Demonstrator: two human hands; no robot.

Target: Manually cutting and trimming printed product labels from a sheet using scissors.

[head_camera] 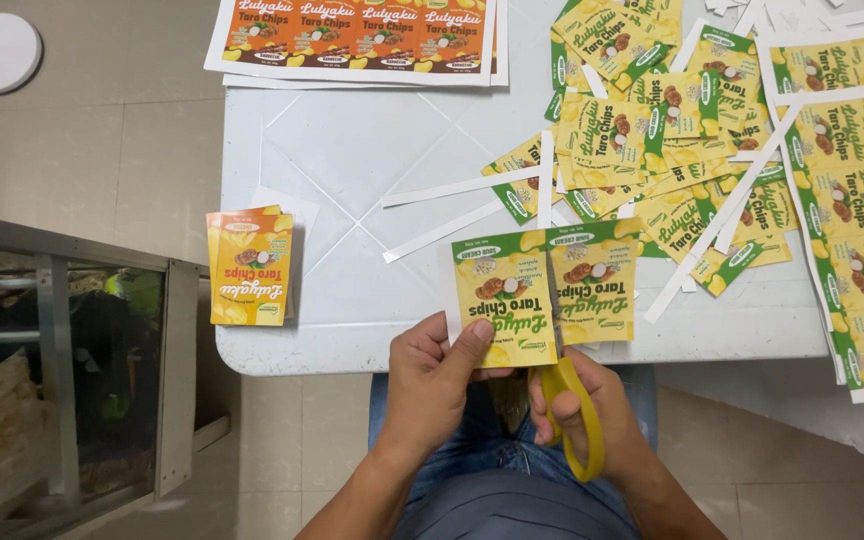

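The left hand [432, 385] is pinching the near edge of a strip of two yellow and green labels [544, 290], held over the near edge of the white bench [352, 160]. The right hand [592, 415] is closed around yellow scissors [574, 415], cutting between the labels. Cut labels [642, 130] are lying far right.

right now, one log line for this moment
left hand: holds label strip | right hand: yellow scissors cutting between labels | white table
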